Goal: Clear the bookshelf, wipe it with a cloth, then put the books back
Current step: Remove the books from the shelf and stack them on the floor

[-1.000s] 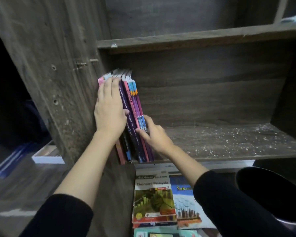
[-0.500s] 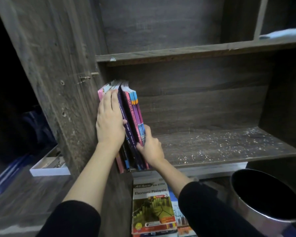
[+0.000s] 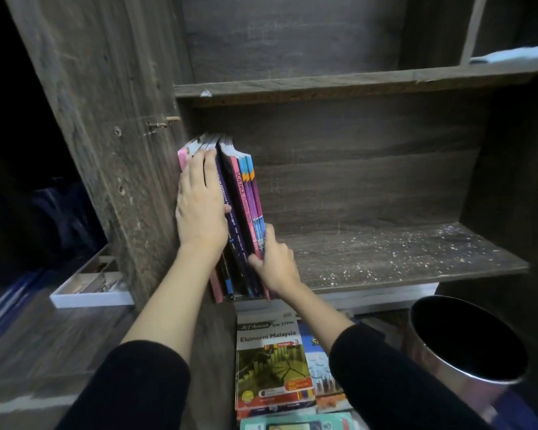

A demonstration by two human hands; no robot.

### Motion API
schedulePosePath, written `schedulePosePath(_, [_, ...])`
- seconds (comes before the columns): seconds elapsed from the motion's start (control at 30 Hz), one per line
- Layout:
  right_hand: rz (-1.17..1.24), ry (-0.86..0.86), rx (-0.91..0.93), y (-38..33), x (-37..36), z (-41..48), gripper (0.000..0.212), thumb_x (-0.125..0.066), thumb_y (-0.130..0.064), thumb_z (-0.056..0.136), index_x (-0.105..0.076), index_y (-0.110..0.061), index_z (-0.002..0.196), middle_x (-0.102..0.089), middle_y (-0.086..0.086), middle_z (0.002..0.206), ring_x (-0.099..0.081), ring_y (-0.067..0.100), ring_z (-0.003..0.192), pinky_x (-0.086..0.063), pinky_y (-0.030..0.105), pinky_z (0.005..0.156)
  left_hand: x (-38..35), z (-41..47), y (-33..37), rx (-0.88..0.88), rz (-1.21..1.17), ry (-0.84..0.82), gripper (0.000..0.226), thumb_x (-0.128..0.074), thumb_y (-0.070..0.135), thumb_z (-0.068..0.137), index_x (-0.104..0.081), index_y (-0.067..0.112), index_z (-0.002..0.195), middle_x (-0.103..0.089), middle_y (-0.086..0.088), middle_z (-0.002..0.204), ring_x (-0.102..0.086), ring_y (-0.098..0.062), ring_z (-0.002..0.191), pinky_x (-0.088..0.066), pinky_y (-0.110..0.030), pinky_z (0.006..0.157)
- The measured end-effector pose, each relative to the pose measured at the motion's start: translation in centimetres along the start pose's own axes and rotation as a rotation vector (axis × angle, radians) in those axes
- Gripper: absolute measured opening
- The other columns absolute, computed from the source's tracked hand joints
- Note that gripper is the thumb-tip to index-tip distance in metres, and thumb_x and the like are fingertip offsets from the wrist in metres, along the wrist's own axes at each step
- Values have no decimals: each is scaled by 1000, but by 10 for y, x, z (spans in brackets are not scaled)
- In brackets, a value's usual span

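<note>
A row of thin books (image 3: pixel 241 206) with pink, purple and blue spines stands upright at the left end of the dark wooden shelf (image 3: pixel 401 259). My left hand (image 3: pixel 201 206) lies flat on the spines at the left of the row, fingers pointing up. My right hand (image 3: pixel 275 262) presses against the right side of the row near its foot. The shelf board to the right of the books is bare and speckled with pale crumbs. A pale cloth (image 3: pixel 516 55) lies on the shelf above, at the far right.
More books (image 3: pixel 274 361) lie flat in a stack on the floor below the shelf, an "Ekonomi Malaysia" cover on top. A shiny metal bin (image 3: pixel 466 361) stands at the lower right. A white tray (image 3: pixel 90 283) sits on the floor left of the bookcase side panel (image 3: pixel 112 119).
Both hands have stayed on the row of books. The right hand has slid closer against the books' right side, and the view has shifted a little lower.
</note>
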State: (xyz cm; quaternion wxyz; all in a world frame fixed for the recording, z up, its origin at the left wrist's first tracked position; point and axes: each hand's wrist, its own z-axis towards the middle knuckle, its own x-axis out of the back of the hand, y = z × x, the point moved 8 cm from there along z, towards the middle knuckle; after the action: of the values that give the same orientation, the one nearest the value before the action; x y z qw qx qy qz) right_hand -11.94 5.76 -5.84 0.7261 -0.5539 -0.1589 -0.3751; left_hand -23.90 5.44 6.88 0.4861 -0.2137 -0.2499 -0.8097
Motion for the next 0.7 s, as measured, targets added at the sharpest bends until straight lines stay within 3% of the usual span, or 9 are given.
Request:
schedulePosePath(0.2, [-12, 58, 39, 7, 4, -23, 52, -54, -24, 88, -28, -20, 134, -67, 16, 99, -60, 40, 89, -49, 43, 78, 0, -2, 2, -30, -23, 20, 93, -68, -7, 73, -18, 8, 149, -20, -8, 155, -18, -29, 143, -22, -40, 116])
schedulePosePath(0.3, [-23, 38, 38, 7, 5, -22, 54, -55, -24, 89, -27, -21, 135, -66, 16, 103, -60, 40, 93, -49, 43, 81, 1, -22, 7, 115, -385, 68, 76, -47, -11, 80, -20, 6, 149, -12, -8, 158, -8, -25, 146, -10, -30, 119])
schedulePosePath(0.4, [-16, 16, 49, 7, 5, -22, 53, -55, -28, 89, -28, -21, 134, -66, 17, 105, -60, 41, 95, -48, 43, 81, 1, -56, 5, 398, -876, 226, 57, -47, 16, 82, -45, 8, 138, -46, -5, 141, -41, -16, 132, -28, -24, 112])
schedulePosePath(0.47, [-14, 13, 48, 6, 7, -24, 50, -56, -31, 90, -31, -19, 132, -66, 19, 102, -60, 42, 94, -47, 42, 76, -9, -60, 11, 521, -999, 149, 60, -62, 38, 82, -49, 14, 135, -55, -1, 130, -54, -11, 116, -41, -26, 102])
schedulePosePath(0.57, [-50, -18, 24, 6, 9, -27, 47, -57, -31, 92, -36, -12, 129, -64, 24, 103, -59, 44, 97, -43, 42, 73, -15, -50, 20, 507, -841, 23, 78, -78, 45, 71, -42, 17, 134, -50, -1, 128, -55, -13, 111, -44, -29, 97])
schedulePosePath(0.7, [-15, -23, 29, 4, 13, -31, 48, -57, -32, 92, -38, -15, 132, -66, 19, 107, -60, 40, 100, -43, 39, 74, -11, -42, 27, 464, -582, -43, 68, -73, 24, 77, -36, 11, 133, -41, -9, 132, -46, -26, 119, -36, -32, 94])
